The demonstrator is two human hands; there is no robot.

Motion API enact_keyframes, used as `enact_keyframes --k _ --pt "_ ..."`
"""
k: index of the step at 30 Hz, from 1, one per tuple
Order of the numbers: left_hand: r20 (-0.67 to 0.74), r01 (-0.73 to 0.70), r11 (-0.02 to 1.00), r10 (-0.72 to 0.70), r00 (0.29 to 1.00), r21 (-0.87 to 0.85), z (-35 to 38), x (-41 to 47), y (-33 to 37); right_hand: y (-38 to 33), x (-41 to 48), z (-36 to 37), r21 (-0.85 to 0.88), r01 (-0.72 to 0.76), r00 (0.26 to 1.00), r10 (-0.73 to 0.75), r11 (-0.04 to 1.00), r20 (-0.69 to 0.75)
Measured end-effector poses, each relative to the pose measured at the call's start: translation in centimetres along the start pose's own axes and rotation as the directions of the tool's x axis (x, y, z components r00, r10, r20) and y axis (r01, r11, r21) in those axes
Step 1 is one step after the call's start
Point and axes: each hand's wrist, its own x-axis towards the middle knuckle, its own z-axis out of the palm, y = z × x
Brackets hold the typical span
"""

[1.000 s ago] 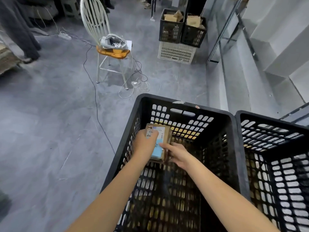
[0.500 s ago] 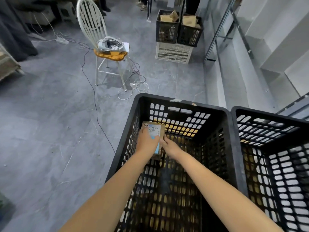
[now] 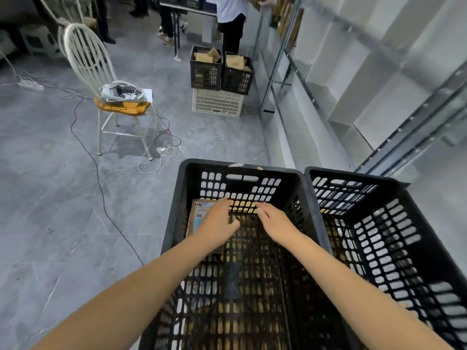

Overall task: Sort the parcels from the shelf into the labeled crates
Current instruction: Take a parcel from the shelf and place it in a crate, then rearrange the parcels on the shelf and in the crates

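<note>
Chair (image 3: 121, 108), cables (image 3: 161, 150) and stacked crates (image 3: 217, 79) stand beyond the near crate (image 3: 240, 164).

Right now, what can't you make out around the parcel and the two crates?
Head view only.
The parcel: the left hand covers its right half; label print too small.
The right crate: cut by the frame's right edge.
The left crate: no readable label.

In the black crate (image 3: 207, 164), the left hand (image 3: 217, 224) lies spread over a labelled parcel (image 3: 199, 213). The right hand (image 3: 276, 224) hovers beside it, fingers relaxed.
</note>
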Motion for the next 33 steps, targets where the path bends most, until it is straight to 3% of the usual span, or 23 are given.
enact_keyframes --k 6,14,18,25,29,33 --pt "-0.015 -0.127 0.992 0.127 0.992 0.004 -0.4 -2.3 1.4 0.3 -5.6 -0.4 -0.141 0.033 0.999 -0.037 0.989 -0.023" --pt "-0.037 -0.354 0.919 0.365 0.93 0.171 -1.7 -7.2 7.2 0.0 -12.4 -5.7 -0.244 0.014 0.971 -0.072 0.97 -0.228" --pt "0.015 -0.422 0.882 0.429 0.903 0.207 -0.4 -11.1 10.9 0.9 -20.2 -7.5 -0.2 -0.016 0.936 -0.056 0.98 -0.349" --pt "0.079 -0.647 0.76 0.643 0.762 0.055 5.6 -20.5 21.7 6.9 -36.9 -9.6 -0.049 -0.229 0.814 0.163 0.972 -0.557" --pt "0.205 -0.725 0.689 0.713 0.671 -0.021 10.8 -26.3 26.8 10.4 -47.8 -10.0 0.021 -0.383 0.679 0.297 0.923 -0.671" --pt "0.348 -0.827 0.56 0.788 0.509 -0.059 16.4 -32.0 31.2 12.9 -58.5 -9.5 0.098 -0.509 0.54 0.406 0.855 -0.737"
